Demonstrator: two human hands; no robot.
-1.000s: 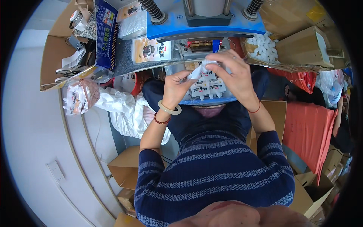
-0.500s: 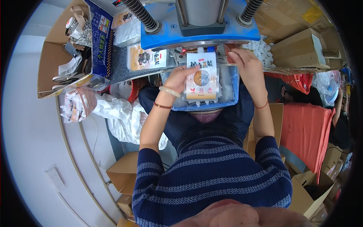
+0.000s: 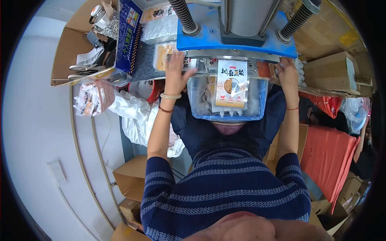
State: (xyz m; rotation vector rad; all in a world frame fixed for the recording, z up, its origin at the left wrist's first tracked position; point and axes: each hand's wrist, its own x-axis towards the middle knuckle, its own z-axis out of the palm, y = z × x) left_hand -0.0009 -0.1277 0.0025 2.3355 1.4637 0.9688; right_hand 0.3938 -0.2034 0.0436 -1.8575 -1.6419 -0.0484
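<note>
A white printed spout pouch point(image 3: 232, 90) with a yellow lower band hangs from the front of the blue press point(image 3: 237, 44), its top edge under the metal plate point(image 3: 233, 54). No hand touches it. My left hand point(image 3: 175, 73) is open, fingers spread, over a stack of flat pouches point(image 3: 161, 56) left of the press. Loosely bent and apart, the fingers of my right hand point(image 3: 288, 74) are at the press's right front corner, with nothing visible in them; some fingertips are hidden. Below the pouch, a blue-rimmed tub point(image 3: 261, 114) on my lap holds more spout pouches.
White plastic spouts point(image 3: 300, 72) lie piled right of the press, near a cardboard box point(image 3: 333, 74). At left stand a carton of odds and ends point(image 3: 66, 58) and a hanging bag of pouches point(image 3: 90, 98). Another person's arm point(image 3: 359, 144) shows at far right.
My left hand has let go of the pouch and moved left. The pouch is now at the press. My right hand has moved right to the press corner. The whole view has shifted slightly.
</note>
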